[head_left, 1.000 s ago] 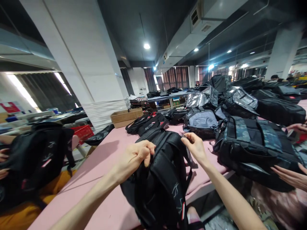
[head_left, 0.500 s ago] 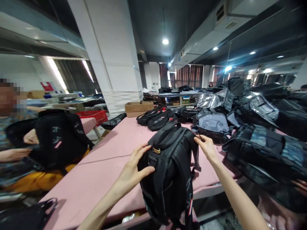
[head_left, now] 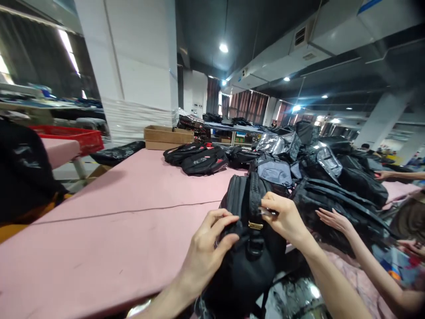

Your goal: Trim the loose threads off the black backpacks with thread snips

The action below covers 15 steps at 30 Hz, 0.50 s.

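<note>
A black backpack (head_left: pixel 243 270) stands at the table's front edge, its top handle (head_left: pixel 255 199) and a gold-coloured metal tag (head_left: pixel 255 226) facing me. My left hand (head_left: pixel 212 241) grips its left upper side, thumb and fingers closed on the fabric near the zip. On the other side, my right hand (head_left: pixel 286 219) is closed around a small dark metal tool (head_left: pixel 269 212), like thread snips, mostly hidden by the fingers. That hand is beside the handle and the tag.
Pink cloth covers the table (head_left: pixel 126 248). Black backpacks (head_left: pixel 202 161) and a cardboard box (head_left: pixel 166 138) lie at its far end. More bags (head_left: pixel 325 208) are heaped right, where a co-worker's hand (head_left: pixel 335 220) reaches in. Another black bag (head_left: pixel 23 164) stands left.
The backpack has turned so its handle and tag face me. My right hand has come inward from the strap side to the handle. The view has swung right, bringing a co-worker's arms into sight.
</note>
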Motion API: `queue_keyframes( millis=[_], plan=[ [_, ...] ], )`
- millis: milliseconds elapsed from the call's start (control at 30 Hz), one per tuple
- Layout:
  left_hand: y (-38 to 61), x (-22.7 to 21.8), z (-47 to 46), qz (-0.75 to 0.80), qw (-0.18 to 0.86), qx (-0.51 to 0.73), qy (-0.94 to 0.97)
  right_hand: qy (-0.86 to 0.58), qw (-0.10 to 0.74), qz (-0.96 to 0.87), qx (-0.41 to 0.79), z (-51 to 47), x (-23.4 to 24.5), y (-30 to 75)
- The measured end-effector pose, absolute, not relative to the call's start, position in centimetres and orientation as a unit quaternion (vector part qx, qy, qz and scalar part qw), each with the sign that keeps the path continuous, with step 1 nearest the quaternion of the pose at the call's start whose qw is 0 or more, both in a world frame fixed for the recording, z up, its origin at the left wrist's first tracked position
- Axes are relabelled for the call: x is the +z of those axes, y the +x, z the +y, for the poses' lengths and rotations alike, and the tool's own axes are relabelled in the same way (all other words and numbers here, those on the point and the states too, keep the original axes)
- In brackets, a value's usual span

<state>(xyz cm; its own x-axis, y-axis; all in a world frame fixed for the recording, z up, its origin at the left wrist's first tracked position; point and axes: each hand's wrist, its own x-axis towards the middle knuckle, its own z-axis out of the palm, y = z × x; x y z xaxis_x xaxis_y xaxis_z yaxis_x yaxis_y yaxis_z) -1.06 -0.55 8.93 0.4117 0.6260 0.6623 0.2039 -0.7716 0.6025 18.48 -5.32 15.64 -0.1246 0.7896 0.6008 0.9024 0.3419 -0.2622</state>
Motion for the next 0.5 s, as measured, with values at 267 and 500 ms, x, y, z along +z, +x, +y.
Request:
queue_keyframes(
  millis=[267,500],
  plan=[
    [-1.4,15.3,1.3,0.269,0.084,0.251,0.926,-0.555,0.335,-0.760,0.038,-5.6,16.3,17.8],
    [-1.2,16.1,2.6,0.306,0.146,0.285,0.896,-0.541,0.314,-0.776,0.083,-5.2,16.8,15.7]
  ],
)
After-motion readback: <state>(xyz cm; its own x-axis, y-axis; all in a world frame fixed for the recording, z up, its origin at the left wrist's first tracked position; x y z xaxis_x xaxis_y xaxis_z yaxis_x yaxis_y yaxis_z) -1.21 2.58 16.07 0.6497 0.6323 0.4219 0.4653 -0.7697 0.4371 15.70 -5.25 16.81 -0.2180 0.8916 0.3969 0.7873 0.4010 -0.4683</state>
